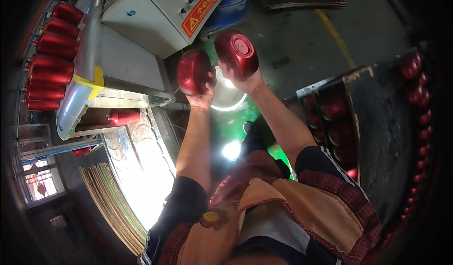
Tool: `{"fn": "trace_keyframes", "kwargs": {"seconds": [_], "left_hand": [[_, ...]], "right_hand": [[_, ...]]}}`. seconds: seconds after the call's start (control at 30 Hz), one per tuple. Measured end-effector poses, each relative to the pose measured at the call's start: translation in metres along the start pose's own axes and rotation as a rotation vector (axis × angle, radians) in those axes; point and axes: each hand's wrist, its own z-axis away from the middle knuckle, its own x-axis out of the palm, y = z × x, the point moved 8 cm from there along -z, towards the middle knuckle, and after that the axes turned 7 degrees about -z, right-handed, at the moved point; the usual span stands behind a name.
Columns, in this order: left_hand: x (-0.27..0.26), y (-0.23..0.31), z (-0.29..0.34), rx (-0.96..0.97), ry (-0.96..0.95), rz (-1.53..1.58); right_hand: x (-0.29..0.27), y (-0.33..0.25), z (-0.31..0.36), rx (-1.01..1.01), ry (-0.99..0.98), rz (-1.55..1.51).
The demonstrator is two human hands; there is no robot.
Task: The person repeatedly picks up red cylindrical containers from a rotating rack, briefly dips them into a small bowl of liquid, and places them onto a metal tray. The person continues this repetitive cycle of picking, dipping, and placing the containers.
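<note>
My left hand is closed round a red metallic bottle-like vessel, its rounded base turned up. A matching red vessel, with an oval recessed base facing me, sits in my right hand, the fingers wrapped round its lower side. Both are held up in front of me, a small gap apart. The lower ends of the vessels are hidden in my hands. Below and partly behind my hands is a round white container.
Similar red vessels hang in a row at the left, beside a metal housing. A control cabinet and a blue drum stand ahead. At the right, a board-sided stack holds several red vessels. Cardboard sheets lean lower left.
</note>
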Motion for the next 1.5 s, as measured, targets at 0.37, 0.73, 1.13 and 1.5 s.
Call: {"fn": "trace_keyframes", "kwargs": {"seconds": [0.37, 0.73, 1.13, 1.5], "left_hand": [[-0.019, 0.063, 0.033, 0.235, -0.069, 0.075], [0.117, 0.074, 0.47, 0.785, 1.118, -1.78], [0.038, 0.145, 0.503, 0.703, 0.782, -2.505], [0.062, 0.095, 0.531, 1.241, 0.547, -2.168]], "right_hand": [[-0.03, -0.016, -0.043, 0.176, -0.118, 0.022], [-0.025, 0.17, -0.045, -0.329, 0.055, 1.547], [-0.242, 0.433, -0.149, 0.124, -0.449, 2.596], [-0.121, 0.362, 0.07, -0.305, -0.328, 2.482]]}}
